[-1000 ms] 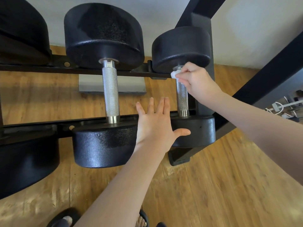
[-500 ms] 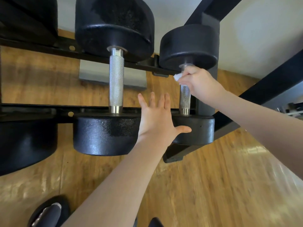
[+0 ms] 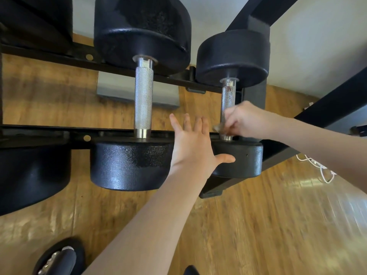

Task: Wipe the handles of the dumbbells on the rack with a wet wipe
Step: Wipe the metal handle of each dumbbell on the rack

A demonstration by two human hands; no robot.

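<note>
A: Grip first. The right hand [image 3: 247, 121] is curled round the lower end of the small dumbbell's handle [image 3: 228, 98], fingers pinching a bit of wet wipe [image 3: 218, 129] against the metal. The hand is motion-blurred; the wipe shows only as a pale smear at the hand's 9 o'clock edge.

B: Handle orientation?

A: Long axis runs 12 to 6 in the view, a shade tilted. The bare knurled length shows above the hand; a polished collar shows just below it, meeting the near head [image 3: 245, 160] at 6 o'clock. The far head [image 3: 233, 58] sits at 12 o'clock.

B: Other hand?

A: The left hand [image 3: 193, 145] is at 9 o'clock of the right, flat with fingers spread and pointing to 12, holding nothing. Its palm lies over the gap between the two near heads, thumb stretched to 3 o'clock across the small dumbbell's near head.

B: Further out?

A: The larger dumbbell [image 3: 143, 102] lies just beside it at 9 o'clock, handle parallel, same 12-to-6 axis, untouched. Both dumbbells rest across the two black rails of the rack [image 3: 49, 133]. More black heads sit at the far left. Wooden floor [image 3: 268, 225] lies beneath, with a white cable [image 3: 325, 172] at 3 o'clock and a dark shoe [image 3: 59, 257] at 7 o'clock.
</note>
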